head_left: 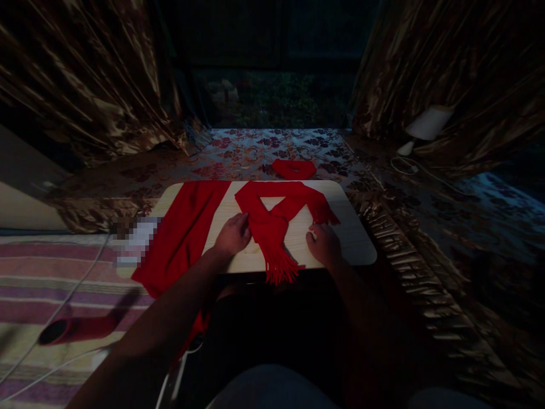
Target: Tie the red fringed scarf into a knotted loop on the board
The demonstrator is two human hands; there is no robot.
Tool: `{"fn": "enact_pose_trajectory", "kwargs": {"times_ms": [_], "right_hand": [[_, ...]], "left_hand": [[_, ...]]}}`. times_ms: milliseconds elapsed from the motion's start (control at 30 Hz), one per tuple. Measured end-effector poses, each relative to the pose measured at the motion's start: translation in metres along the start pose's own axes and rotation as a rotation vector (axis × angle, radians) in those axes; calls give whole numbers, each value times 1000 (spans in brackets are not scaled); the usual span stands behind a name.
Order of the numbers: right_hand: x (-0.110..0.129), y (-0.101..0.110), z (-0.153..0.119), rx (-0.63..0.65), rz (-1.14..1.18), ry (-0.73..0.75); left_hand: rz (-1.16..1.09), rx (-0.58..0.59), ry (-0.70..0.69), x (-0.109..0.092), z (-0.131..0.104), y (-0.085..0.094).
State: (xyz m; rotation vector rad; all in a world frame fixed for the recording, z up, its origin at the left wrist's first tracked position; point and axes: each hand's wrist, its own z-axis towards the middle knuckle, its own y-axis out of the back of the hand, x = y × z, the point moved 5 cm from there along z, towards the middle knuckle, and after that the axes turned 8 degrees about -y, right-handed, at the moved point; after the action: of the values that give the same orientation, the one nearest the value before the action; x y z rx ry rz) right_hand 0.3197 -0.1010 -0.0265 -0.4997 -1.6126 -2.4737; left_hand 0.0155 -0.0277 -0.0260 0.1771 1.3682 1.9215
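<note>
A red scarf (269, 224) with fringed ends lies crossed in a loop on a pale wooden tabletop (353, 244). One fringe hangs at the near table edge; the other end points to the right. My left hand (235, 234) is at the loop's left edge, its curled fingers closed on the scarf's border. Just below the right-hand fringe, my right hand (324, 244) rests with fingers curled in; whatever they may hold is hidden. A wide length of red cloth (183, 227) lies across the table's left side and hangs over its near edge.
Behind the table, a small folded red piece (293, 168) lies on a patterned cover (242, 147). A white lamp (430, 123) stands far right. To the left, a red cylinder (80, 329) and white cables lie on striped bedding (25, 284). Lighting is dim.
</note>
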Motion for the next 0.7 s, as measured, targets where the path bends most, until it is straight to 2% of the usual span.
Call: {"fn": "enact_pose_trajectory", "kwargs": {"times_ms": [467,700], "right_hand": [[2,1,-4,-7,-17,35],[3,-3,-10,40,-75,32]], "left_hand": [[0,-19,33,-6,-7,1],[-40,6,85,-8,-12,3]]}}
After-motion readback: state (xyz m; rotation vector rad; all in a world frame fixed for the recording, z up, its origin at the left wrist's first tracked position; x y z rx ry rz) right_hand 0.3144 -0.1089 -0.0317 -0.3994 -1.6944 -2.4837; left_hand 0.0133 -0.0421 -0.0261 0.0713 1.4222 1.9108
